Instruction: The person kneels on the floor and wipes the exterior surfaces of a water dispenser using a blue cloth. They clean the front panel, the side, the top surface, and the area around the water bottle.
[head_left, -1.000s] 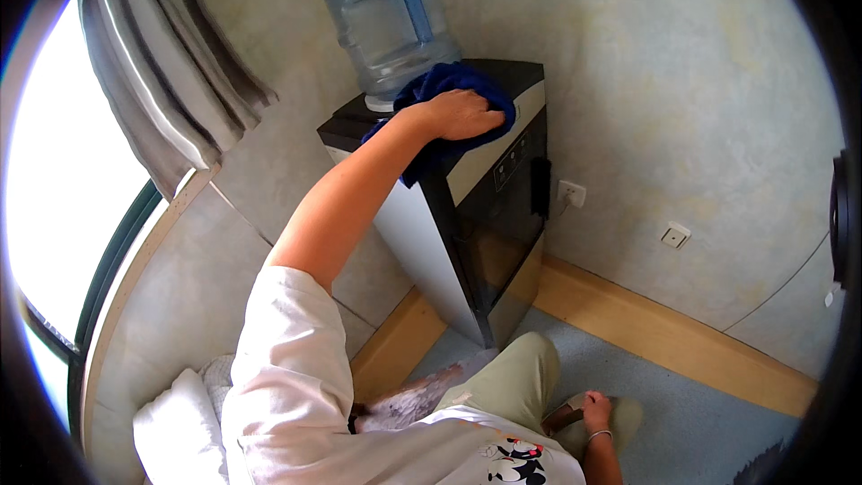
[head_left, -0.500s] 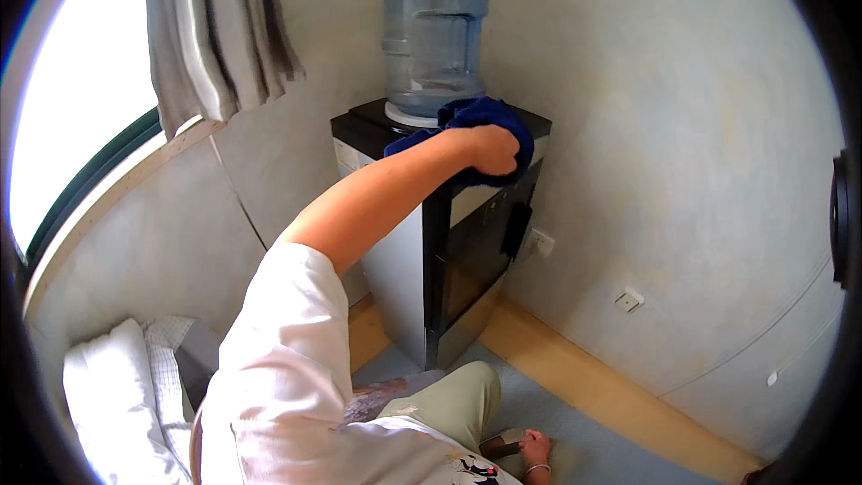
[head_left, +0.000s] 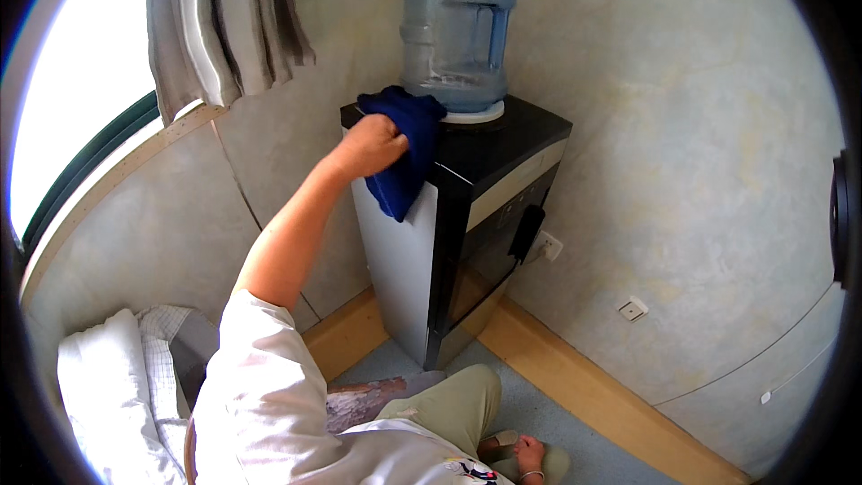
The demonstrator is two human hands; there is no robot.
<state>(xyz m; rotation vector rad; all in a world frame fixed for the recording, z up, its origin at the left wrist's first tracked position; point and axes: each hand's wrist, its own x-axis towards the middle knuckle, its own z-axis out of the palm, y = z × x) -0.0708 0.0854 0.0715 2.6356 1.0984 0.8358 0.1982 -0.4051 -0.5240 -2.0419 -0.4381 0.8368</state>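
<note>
L hand [head_left: 370,145] clamped on blue cloth [head_left: 402,154], pressed at top-left edge of water dispenser [head_left: 449,242], just beside bottle [head_left: 458,27]. R hand out of frame, state unknown. Best: keep cloth flat w/ firm pressure, work round bottle base, avoid nudging bottle.

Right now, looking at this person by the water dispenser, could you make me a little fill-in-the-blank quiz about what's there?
1. The hand presses a dark ____ cloth against the water dispenser.
2. On top of the dispenser stands a large clear water ____, upright.
3. Part of the cloth hangs down over the dispenser's ____ side panel.
4. At the upper left, a striped ____ hangs beside the bright window.

Missing words: blue; bottle; silver; curtain
</note>
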